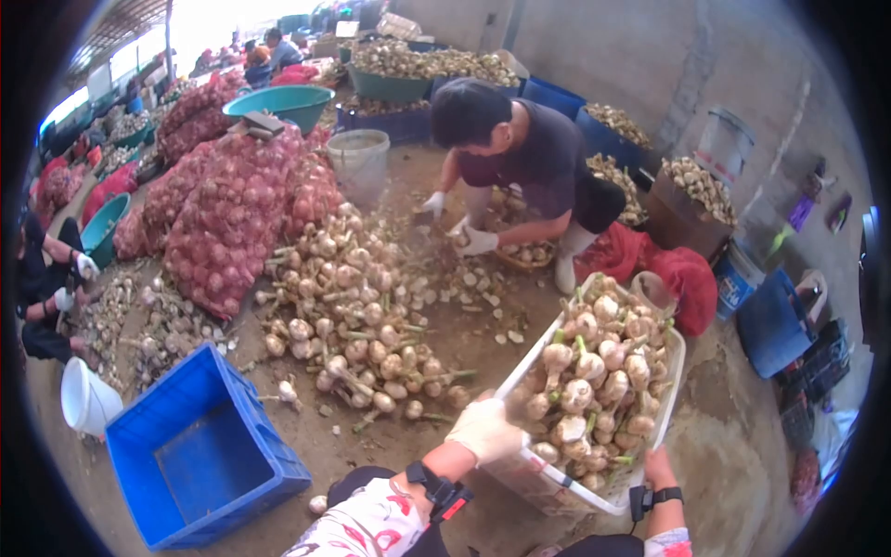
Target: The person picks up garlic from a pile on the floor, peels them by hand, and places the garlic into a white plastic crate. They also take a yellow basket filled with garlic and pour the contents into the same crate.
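Observation:
A white plastic crate (pixel 676 371), heaped with garlic bulbs (pixel 594 371) on short stems, is tilted in front of me. My left hand (pixel 487 432), in a pale glove, grips its near left corner. My right hand (pixel 660 469), which looks bare, holds the near right side of the rim; its fingers are partly hidden. Beyond the crate and to the left, a loose pile of garlic (pixel 357 325) lies on the floor.
A blue crate (pixel 200 455) stands at lower left beside a white bucket (pixel 88 397). A crouching co-worker (pixel 529 158) in white gloves handles garlic ahead. Red mesh sacks of garlic (pixel 232 209) are stacked at left. A red sack (pixel 682 288) lies beyond the white crate.

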Demonstrator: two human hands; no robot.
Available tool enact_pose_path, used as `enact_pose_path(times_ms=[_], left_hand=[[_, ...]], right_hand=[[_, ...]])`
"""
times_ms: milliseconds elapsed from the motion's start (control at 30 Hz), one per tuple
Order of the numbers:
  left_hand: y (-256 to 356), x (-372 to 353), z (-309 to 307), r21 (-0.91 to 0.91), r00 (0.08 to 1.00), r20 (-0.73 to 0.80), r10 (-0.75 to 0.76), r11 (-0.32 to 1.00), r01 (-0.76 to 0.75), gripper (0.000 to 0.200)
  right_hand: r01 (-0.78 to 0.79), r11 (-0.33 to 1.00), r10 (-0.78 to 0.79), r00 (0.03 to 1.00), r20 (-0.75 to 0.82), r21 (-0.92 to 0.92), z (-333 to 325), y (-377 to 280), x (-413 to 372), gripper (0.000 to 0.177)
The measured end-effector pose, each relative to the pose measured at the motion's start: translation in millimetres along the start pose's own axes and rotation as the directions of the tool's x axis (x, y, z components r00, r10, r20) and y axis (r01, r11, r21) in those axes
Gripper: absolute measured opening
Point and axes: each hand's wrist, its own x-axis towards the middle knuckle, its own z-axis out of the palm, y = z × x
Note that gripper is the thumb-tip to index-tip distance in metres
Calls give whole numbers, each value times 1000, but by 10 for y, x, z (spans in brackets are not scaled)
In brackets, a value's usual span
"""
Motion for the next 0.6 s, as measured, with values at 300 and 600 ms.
enact_pose_path(times_ms=[300,600], left_hand=[[160,-65,-119,19,999,32,-30,999,29,72],[191,-93,-172,-60,998,54,-45,997,48,71]], right_hand=[[1,1000,0,1000,-26,28,-99,-261,-165,33],[-18,999,18,1000,-1,27,-162,-403,-226,35]])
